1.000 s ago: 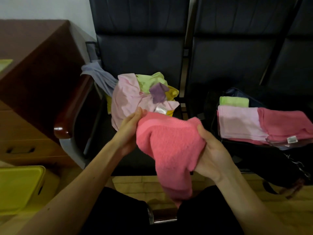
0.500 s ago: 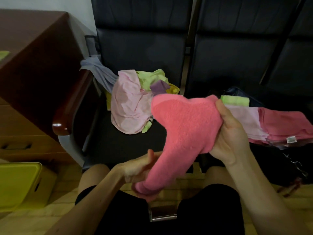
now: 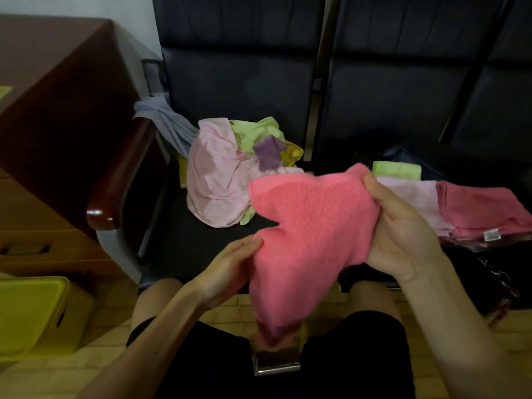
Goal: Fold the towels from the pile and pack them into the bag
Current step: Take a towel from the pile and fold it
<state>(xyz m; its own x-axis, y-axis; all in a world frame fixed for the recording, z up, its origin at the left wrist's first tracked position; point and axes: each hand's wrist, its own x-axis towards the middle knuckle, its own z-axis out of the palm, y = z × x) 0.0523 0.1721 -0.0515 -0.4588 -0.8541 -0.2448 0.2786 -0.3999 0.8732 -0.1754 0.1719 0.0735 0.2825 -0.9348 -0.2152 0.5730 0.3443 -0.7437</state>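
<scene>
Pink towel (image 3: 311, 226) hangs between two hands: right hand (image 3: 403, 234) curled tight on its right edge, left hand (image 3: 227, 269) pinching its left side. Towel pile (image 3: 218, 182) lies far left, folded towels (image 3: 475, 208) right.

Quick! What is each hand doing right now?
Left hand: pinching the pink towel, thumb on top.
Right hand: gripping the same towel's upper edge.

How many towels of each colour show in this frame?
held bright pink towel, folded bright pink towel: 2
pale pink towels: 2
light green towels: 2
purple towel: 1
yellow towel: 1
grey-blue towel: 1
Total: 9 visible
</scene>
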